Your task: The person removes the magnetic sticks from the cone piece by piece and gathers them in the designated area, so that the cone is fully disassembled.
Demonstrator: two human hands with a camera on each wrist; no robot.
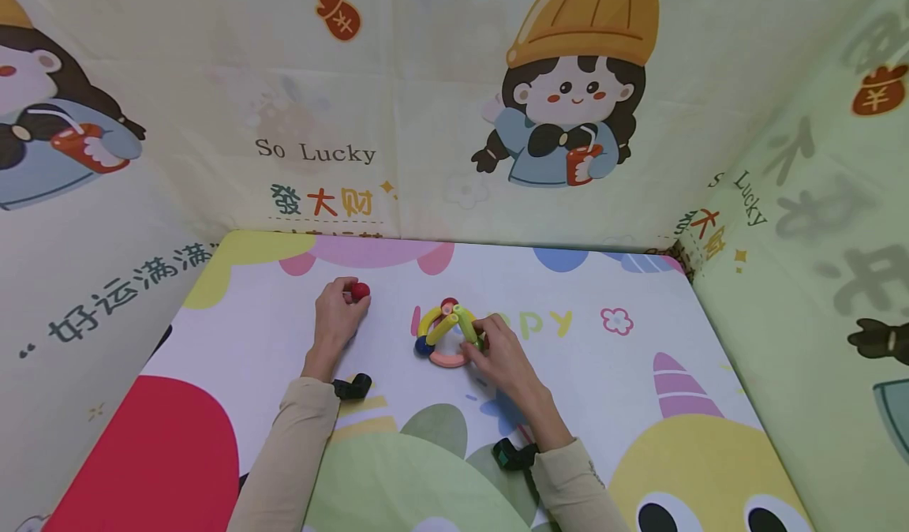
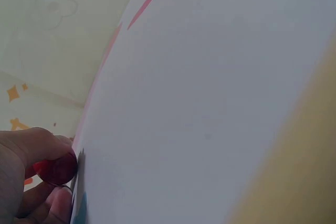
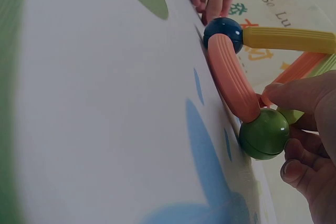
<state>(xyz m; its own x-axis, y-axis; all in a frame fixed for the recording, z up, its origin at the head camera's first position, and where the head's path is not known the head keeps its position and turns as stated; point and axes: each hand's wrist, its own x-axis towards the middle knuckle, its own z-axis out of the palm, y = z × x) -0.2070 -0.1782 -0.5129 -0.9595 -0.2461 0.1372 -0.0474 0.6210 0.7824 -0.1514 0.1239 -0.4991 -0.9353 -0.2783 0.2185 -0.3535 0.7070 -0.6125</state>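
In the head view my left hand (image 1: 335, 311) pinches a small red ball (image 1: 360, 291) between thumb and fingers, low over the tabletop. The same ball (image 2: 56, 169) shows between the fingertips in the left wrist view. To its right stands a magnetic stick-and-ball frame with a curved pink stick (image 1: 449, 360) at its front. A dark blue ball (image 1: 424, 346) joins its left corner; yellow and light green sticks (image 1: 465, 323) lean upward. My right hand (image 1: 506, 356) grips the frame's right corner, fingertips close around a green ball (image 3: 264, 134) and the stick ends there.
A printed tabletop cover (image 1: 398, 390) with cartoon shapes lies under both hands. Patterned cloth walls (image 1: 426, 121) rise at the back and both sides. Small black cameras sit at the left wrist (image 1: 353, 387) and right wrist (image 1: 514, 455).
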